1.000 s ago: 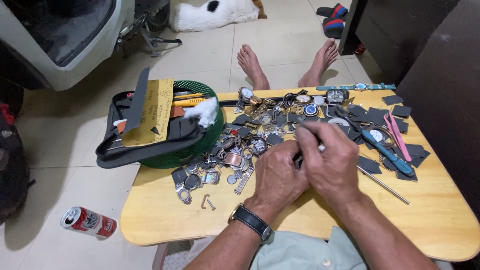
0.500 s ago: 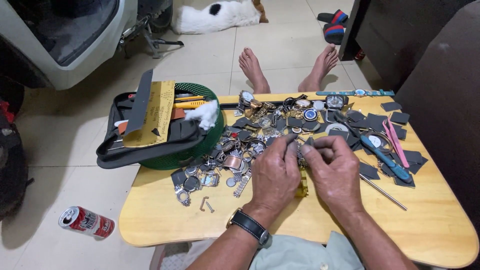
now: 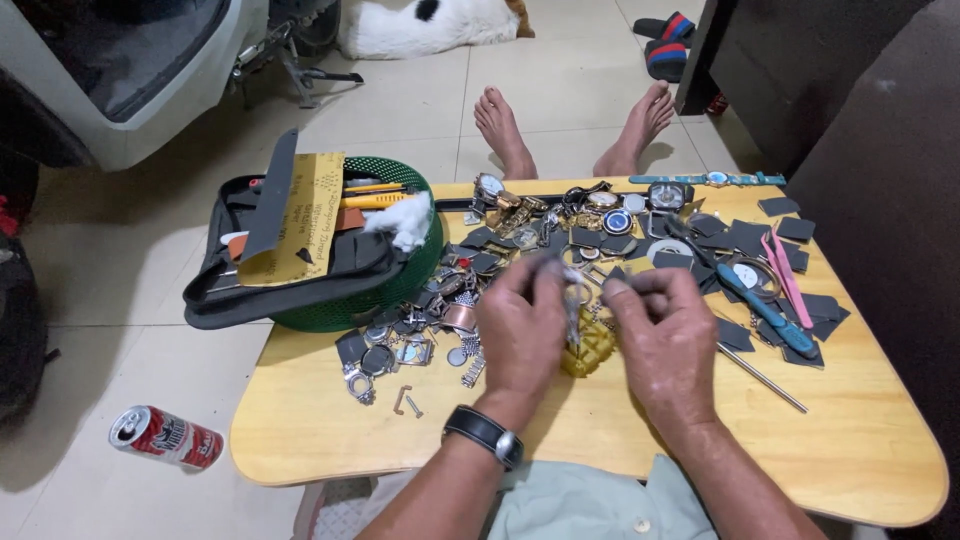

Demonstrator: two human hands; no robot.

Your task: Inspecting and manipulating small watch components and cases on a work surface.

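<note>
Tiled floor [image 3: 420, 110] under low wooden counter [image 3: 860, 440], crowded w/ watch parts. Left hand [image 3: 522, 330] is closed, pinching a small metal watch piece [image 3: 572, 300] above the counter's middle; right hand [image 3: 668, 335] is closed too, fingers pinched just beside it, on what I cannot tell. Risk: the piece may slip from the pinch and get lost in the parts pile [image 3: 440, 320] near it, or roll off to the floor. Green basket [image 3: 400, 290] sits at the edge, could be knocked by an elbow.

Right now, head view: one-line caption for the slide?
Both hands, left hand and right hand, pinch small metal watch parts above a wooden table strewn with watches, beside a green basket.
</note>
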